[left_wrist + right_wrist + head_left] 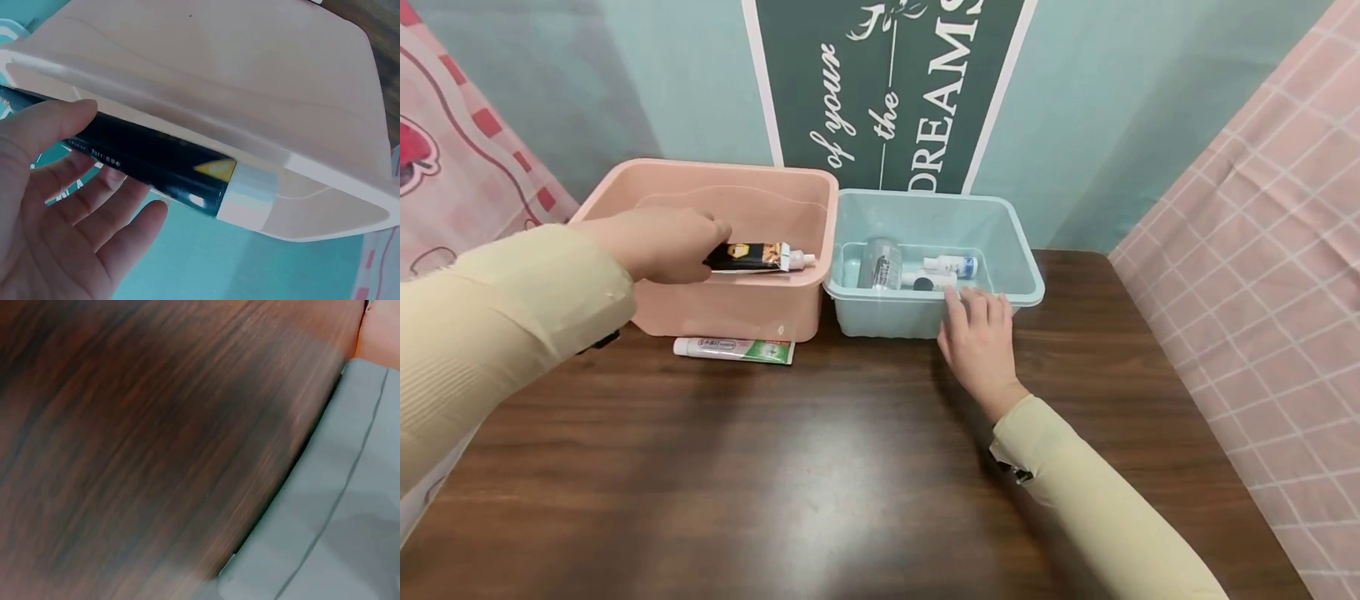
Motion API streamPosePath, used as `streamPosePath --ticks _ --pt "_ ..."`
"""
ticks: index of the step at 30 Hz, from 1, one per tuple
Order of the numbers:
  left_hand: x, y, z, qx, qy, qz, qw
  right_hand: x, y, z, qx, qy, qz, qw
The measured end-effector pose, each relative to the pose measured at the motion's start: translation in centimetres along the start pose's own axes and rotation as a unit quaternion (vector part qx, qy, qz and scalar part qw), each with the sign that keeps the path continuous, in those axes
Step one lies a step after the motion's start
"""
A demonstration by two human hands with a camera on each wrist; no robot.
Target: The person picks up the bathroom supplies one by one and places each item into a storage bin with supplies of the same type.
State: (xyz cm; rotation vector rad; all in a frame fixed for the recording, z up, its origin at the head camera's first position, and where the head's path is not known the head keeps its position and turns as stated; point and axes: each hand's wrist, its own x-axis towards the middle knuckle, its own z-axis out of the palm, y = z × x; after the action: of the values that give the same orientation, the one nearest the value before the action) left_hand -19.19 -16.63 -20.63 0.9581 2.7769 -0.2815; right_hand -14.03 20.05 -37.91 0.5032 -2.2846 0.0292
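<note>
My left hand (662, 242) holds a black tube (748, 257) above the front rim of the pink bin (730, 312). In the left wrist view, the thumb of the hand (69, 200) lies across the tube (156, 159) and the fingers are behind it; its white cap (248, 197) points away from the hand. A small white tip (802, 260) shows past the tube's flat end; what it belongs to is unclear. My right hand (981, 346) rests its fingers on the front rim of the light blue bin (857, 317). The right wrist view does not show that hand.
A clear bottle (882, 265) and small white bottles (951, 266) lie in the blue bin. A white and green toothpaste tube (733, 349) lies on the wooden table (820, 467) before the pink bin. Cloth walls stand at the sides and back.
</note>
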Motion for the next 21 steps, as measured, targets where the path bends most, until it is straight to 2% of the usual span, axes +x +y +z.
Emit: streamPosePath --ticks 5,8,10,12,16,21 --pt "0.4 0.3 0.0 0.005 -0.035 -0.011 0.9993 -0.1 -0.4 0.8 0.011 0.009 0.002 0.9999" --pt "0.3 0.1 -0.4 -0.006 -0.037 -0.011 0.9992 -0.2 -0.5 1.1 0.015 0.025 0.003 0.9996" --pt "0.2 -0.3 -1.0 -0.004 -0.041 -0.011 0.9991 -0.1 -0.5 1.0 0.016 0.034 0.003 0.9993" --pt "0.1 -0.6 -1.7 0.023 -0.039 -0.001 0.999 0.1 -0.3 0.8 0.019 0.037 0.005 0.9991" --pt "0.4 -1.0 -3.1 0.062 -0.053 -0.005 0.9967 0.1 0.0 0.5 0.022 0.033 0.005 0.9992" --pt "1.1 -0.9 -4.8 0.026 -0.094 -0.046 0.9942 -0.1 0.2 0.4 0.023 0.034 0.006 0.9991"
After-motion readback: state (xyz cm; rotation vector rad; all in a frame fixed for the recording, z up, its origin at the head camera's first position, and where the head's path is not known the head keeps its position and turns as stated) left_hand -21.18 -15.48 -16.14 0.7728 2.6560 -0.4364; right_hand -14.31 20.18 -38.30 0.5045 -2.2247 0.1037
